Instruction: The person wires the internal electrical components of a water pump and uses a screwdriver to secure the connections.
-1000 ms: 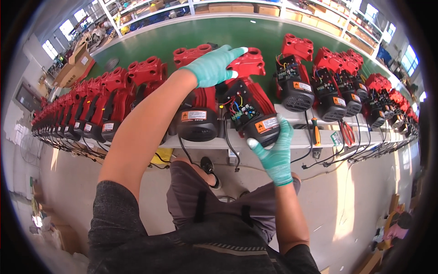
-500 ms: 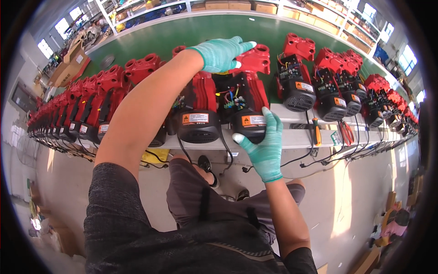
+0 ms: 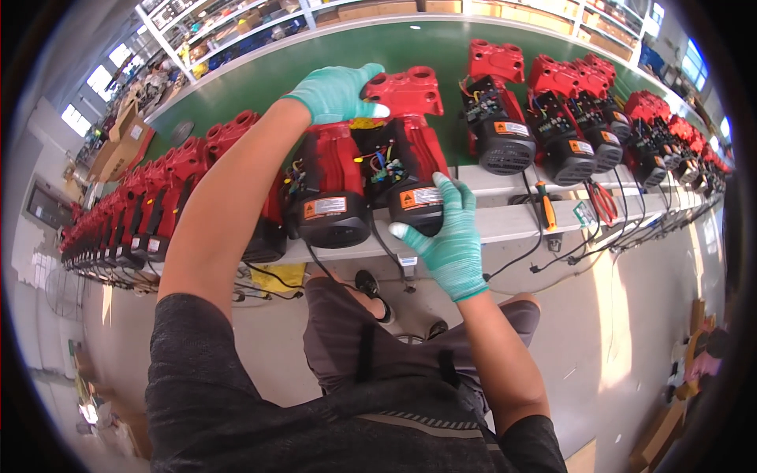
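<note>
Both my hands wear teal gloves with pale fingertips. A red-and-black motor unit (image 3: 423, 154) lies on the bench before me, its red cast head pointing away and its black end cap near the front edge. Coloured wires show along its open left side. At the left end of the cast head is my left hand (image 3: 335, 93), thumb and fingers curled about it. My right hand (image 3: 453, 248) clasps the black end cap from the front right, thumb below and fingers along its side. A similar unit (image 3: 335, 185) stands close on the left, partly behind my left forearm.
Rows of similar units (image 3: 162, 193) run along the bench to both sides. An orange-handled screwdriver (image 3: 546, 206) and red-handled pliers (image 3: 603, 203) are by the front edge. Black cords hang below. A yellow bag (image 3: 277, 276) lies underneath; shelves (image 3: 347, 17) stand beyond the green bench top (image 3: 260, 72).
My left hand has slid left across the cast head, its fingers drawn in from lying stretched over it. The right hand stays at the end cap. The whole view has shifted slightly.
</note>
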Demonstrator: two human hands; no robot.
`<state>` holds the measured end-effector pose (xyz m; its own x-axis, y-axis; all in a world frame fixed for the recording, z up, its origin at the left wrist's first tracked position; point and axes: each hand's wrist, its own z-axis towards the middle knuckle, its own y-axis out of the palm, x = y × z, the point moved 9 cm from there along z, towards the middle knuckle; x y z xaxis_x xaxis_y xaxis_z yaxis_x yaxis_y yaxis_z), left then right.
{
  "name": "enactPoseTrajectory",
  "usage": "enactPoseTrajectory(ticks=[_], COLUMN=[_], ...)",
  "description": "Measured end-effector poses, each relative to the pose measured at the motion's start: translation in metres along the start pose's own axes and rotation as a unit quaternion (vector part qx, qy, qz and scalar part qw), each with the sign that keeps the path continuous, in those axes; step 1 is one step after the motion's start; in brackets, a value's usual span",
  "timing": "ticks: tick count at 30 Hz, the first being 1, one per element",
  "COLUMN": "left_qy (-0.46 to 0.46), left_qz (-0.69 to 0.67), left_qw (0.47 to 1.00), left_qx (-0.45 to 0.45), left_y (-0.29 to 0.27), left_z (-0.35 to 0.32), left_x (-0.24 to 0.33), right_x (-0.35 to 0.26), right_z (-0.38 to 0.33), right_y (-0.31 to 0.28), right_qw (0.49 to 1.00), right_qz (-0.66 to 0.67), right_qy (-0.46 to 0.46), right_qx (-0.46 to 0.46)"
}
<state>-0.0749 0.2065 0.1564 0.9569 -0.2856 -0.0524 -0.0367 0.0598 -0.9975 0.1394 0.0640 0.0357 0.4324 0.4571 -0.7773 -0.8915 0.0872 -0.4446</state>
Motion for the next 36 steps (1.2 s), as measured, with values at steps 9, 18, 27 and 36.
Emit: enactPoseTrajectory(ticks=[9,18,27,36], left_qy=[0.029,0.062,-0.047,0.014], left_qz=[0.076,0.053,0.105,-0.033], left_qw=[0.996,0.992,0.993,0.978], left_qx=[0.042,0.100,0.028,0.203], left_y=[0.005,0.002,0.002,-0.013], left_z=[0.006,-0.003,-0.005,-0.040], left_x=[-0.006,0.003,0.001,0.009], right_x=[-0.003,0.001,0.000,0.025], right_z=[-0.002,-0.001,0.001,-0.030], right_y=[0.005,-0.002,0.003,-0.033], right_qw=[0.999,0.999,1.000,0.993], right_qz=[-0.020,0.001,-0.001,0.107], right_qy=[-0.016,-0.016,0.005,-0.019], right_qx=[0.020,0.028,0.015,0.043])
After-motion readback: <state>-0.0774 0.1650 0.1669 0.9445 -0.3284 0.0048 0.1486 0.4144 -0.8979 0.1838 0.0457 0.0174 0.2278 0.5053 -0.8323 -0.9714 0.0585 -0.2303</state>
